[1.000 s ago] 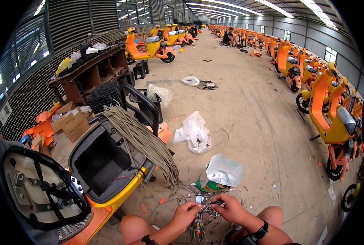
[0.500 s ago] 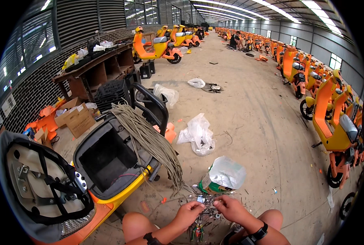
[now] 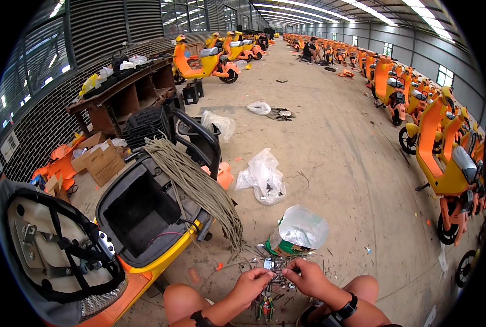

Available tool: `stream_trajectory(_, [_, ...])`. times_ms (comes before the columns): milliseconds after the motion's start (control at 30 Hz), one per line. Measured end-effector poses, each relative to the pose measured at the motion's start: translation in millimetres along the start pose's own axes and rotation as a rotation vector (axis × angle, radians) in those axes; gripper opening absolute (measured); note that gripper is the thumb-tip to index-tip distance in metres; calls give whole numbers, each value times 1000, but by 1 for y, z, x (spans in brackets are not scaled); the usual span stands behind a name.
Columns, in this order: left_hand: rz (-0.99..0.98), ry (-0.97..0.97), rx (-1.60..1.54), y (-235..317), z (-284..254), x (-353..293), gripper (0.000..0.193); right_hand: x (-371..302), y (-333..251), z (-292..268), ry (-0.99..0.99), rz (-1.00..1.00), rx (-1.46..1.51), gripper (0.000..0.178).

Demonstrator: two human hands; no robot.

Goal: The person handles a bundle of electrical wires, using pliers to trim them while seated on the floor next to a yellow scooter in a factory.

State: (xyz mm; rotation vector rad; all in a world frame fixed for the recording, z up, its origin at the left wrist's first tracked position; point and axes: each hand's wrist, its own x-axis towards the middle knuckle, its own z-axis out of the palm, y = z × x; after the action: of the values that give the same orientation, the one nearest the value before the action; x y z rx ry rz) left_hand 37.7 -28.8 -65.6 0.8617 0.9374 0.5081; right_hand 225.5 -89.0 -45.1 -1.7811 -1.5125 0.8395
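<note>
My left hand (image 3: pixel 254 284) and my right hand (image 3: pixel 305 276) hover close together over a heap of small metal parts (image 3: pixel 278 283) on the floor. The fingers of each hand are pinched together; whatever sits between them is too small to make out. Below the heap lies a pair of pliers (image 3: pixel 265 309) with red and green handles. Just beyond my hands stands a white and green bucket (image 3: pixel 299 234) with a clear plastic liner, tilted a little.
At left, a yellow and orange scooter (image 3: pixel 161 245) has its seat (image 3: pixel 57 245) raised, with a bundle of grey cables (image 3: pixel 196 188) draped over it. A plastic bag (image 3: pixel 262 177) lies ahead. Scooters (image 3: pixel 433 152) line the right side; a workbench (image 3: pixel 128 95) stands back left.
The view has shifted very slightly. Both hands keep nearly the same pinched pose over the small parts, and nothing else has visibly moved.
</note>
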Motion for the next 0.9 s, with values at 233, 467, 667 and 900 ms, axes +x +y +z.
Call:
stream_trajectory(233, [128,2,84,-8,2,2,16,4,3,1,-28,292,5,46])
stream_trajectory(467, [60,24,14,-3,-3,3,15,0,-10,-5,4,54,177,29])
stream_trajectory(667, [19,15,-54,1,-2,-1,14,0,-8,-6,-65,-3,253,24])
stream_trajectory(900, [27,1,-16,-1,-1,2,14,3,0,-4,-62,140,38,30])
